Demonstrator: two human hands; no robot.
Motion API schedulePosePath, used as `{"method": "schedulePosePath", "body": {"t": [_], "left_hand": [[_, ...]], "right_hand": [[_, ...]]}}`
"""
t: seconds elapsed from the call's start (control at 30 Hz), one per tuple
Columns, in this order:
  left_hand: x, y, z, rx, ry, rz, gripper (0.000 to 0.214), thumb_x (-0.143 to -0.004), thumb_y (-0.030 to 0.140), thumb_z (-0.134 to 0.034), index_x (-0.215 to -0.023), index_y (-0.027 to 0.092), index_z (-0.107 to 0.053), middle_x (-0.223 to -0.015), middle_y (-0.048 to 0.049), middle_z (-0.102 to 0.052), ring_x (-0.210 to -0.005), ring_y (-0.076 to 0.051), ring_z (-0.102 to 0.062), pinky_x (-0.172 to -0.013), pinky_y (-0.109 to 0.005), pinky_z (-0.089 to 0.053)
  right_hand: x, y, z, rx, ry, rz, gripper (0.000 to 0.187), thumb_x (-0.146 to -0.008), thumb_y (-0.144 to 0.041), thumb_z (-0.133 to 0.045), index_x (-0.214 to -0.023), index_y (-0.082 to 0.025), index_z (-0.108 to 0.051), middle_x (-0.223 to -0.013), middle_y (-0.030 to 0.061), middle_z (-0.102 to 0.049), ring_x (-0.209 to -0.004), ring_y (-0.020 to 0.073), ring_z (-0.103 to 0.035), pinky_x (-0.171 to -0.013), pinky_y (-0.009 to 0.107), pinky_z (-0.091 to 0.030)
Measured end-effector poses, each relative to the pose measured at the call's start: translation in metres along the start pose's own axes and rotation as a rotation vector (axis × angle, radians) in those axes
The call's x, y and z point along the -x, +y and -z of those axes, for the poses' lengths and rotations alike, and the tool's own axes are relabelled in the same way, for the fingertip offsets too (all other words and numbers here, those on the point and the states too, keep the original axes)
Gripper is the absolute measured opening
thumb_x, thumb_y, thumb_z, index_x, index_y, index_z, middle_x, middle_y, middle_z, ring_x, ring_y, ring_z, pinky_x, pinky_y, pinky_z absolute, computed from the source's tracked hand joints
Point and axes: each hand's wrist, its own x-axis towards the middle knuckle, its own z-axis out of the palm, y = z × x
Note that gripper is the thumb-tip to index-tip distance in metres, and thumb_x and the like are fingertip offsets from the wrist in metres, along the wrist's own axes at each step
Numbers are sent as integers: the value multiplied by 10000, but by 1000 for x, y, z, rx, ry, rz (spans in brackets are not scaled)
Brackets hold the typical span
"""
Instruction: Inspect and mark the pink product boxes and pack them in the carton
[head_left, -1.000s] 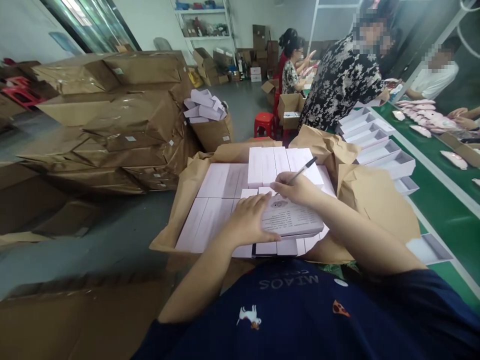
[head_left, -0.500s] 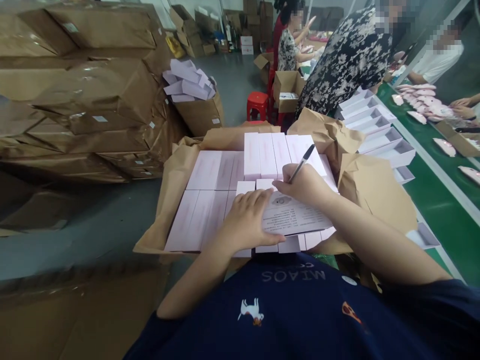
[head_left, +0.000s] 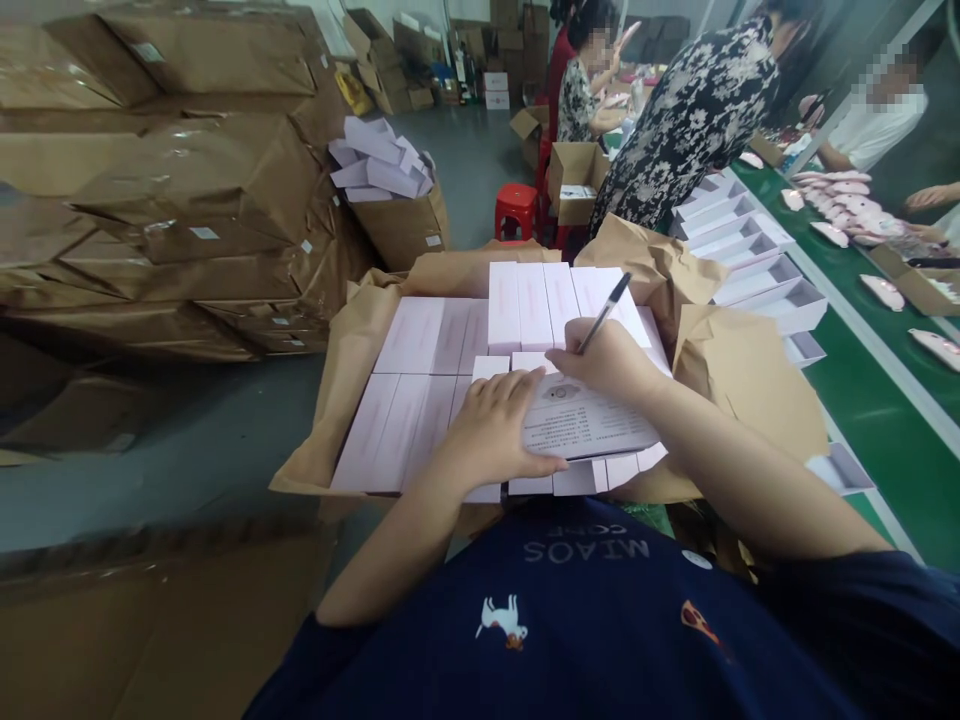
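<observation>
Brown paper [head_left: 319, 430] stands folded out around close-packed pale boxes [head_left: 409, 335], with some set higher at the far side. Item under inspection: one printed box [head_left: 592, 425], print side up, lying over the nearer boxes and right of the pack's middle.

Left hand [head_left: 491, 430]: fingers gripping the left end of the printed box, thumb along its near edge. Right hand [head_left: 611, 362]: fingers closed on a pen [head_left: 615, 298], slanted with its black end up and to the right. The tip is hidden; contact with the surface cannot be confirmed.

Assessment of the pen work: the left-hand hold appears sound, bracing the box against sliding. Support beneath looks uneven, so the thumb should steady the near edge without pushing it down. Pressure on the pen should be light; the panel is probably card and could dent. Left fingertips lie just beside the right fingers and should stay clear of the pen's path. The right wrist crosses above the printed face and is best held lifted, lest ink smear. The right elbow should clear the open trays [head_left: 772, 285] on the green tabletop [head_left: 892, 440]
</observation>
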Motion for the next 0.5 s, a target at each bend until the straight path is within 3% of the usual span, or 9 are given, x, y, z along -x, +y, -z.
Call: {"method": "schedulePosePath", "body": {"t": [0.1, 0.17, 0.27, 0.33, 0.4, 0.5], "left_hand": [[-1, -2, -1, 22, 22, -27, 1161, -666, 756, -705, -1556, 163, -253, -1542, -230, -412, -1410, -453, -377, -1154, -654, -275], [2, -6, -2, 85, 91, -80, 1135, -682, 790, -679, -1560, 203, -263, -1559, -215, -402, -1420, -450, -370, -1156, -652, -283], [16, -25, -7, 271, 412, -212, 967, -773, 820, -561, -1539, 286, -310, -1562, -156, -414, -1447, -381, -372, -1194, -596, -287], [31, -45, -15, 398, 595, -287, 962, -769, 846, -531, -1539, 317, -302, -1570, -145, -398, -1468, -357, -359, -1216, -577, -267], [47, -65, -28, 479, 544, -286, 1131, -692, 878, -580, -1586, 313, -177, -1641, -182, -262, -1517, -385, -270, -1226, -601, -224], [60, -81, -49, 532, 258, -106, 1404, -639, 832, -689, -1579, 279, 195, -1678, -259, -58, -1548, -424, -140, -1197, -652, -226]], "right_hand": [[-2, 6, -2, -263, 92, 19, 399, -858, -461, -678, -648, -220, -439, -557, -48, -457, -566, 113, -423, -566, 282, -350], [-3, 11, -2, -413, 197, 117, 427, -875, -560, -619, -678, -224, -443, -583, -45, -458, -575, 116, -444, -581, 285, -386], [5, 21, 9, -521, 380, 313, 456, -841, -670, -600, -772, -236, -476, -675, -24, -517, -605, 130, -505, -601, 301, -444], [20, 35, 25, -492, 379, 408, 467, -859, -712, -550, -909, -249, -514, -801, 15, -614, -688, 163, -601, -654, 329, -505], [39, 57, 39, -391, 282, 460, 434, -931, -691, -453, -1005, -268, -515, -965, 63, -684, -871, 210, -684, -785, 380, -550], [62, 95, 44, -216, 112, 585, 473, -888, -718, -528, -1002, -269, -430, -1235, 150, -660, -1242, 303, -611, -987, 475, -517]]}}
